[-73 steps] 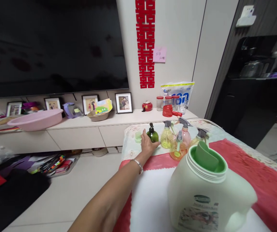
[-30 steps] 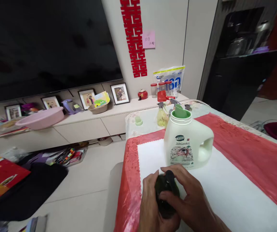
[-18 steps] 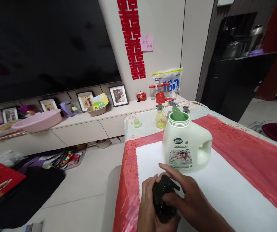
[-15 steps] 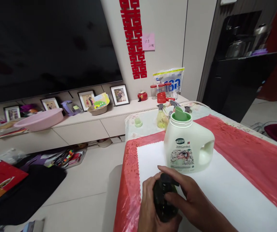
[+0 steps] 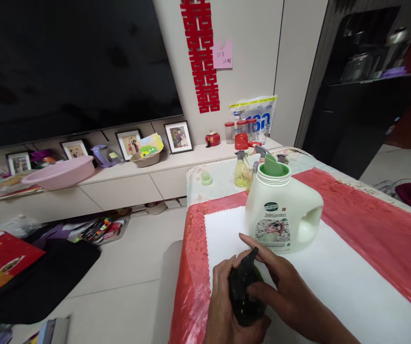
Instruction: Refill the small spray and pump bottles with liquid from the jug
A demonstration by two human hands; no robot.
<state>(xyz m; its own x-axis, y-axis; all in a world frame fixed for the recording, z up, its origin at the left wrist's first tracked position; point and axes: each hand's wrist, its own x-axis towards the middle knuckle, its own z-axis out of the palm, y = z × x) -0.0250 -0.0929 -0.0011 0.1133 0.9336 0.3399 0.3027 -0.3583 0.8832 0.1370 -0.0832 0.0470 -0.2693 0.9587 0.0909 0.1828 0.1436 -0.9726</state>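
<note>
A dark green pump bottle [image 5: 245,298] with a black pump head stands upright between my hands, close to me above the white sheet. My left hand [image 5: 221,301] is wrapped round the bottle's body from the left. At the neck, my right hand [image 5: 280,282] grips the black pump collar with thumb and fingers, its index finger stretched out past the spout. Just beyond my hands stands a large pale green detergent jug [image 5: 280,215], uncapped, with a green spout in its mouth. A pale green cap [image 5: 206,178] rests on the cloth farther back on the left.
Spray bottles [image 5: 241,172] stand behind the jug. A red plastic cover [image 5: 194,239] and white sheet [image 5: 352,272] lie over the table. On the cabinet behind are a pink basin [image 5: 60,173], picture frames and red-lidded jars [image 5: 229,132].
The pump's spout has turned, from pointing right toward me to pointing away from me. Both hands stay on the bottle. The whole view has shifted slightly.
</note>
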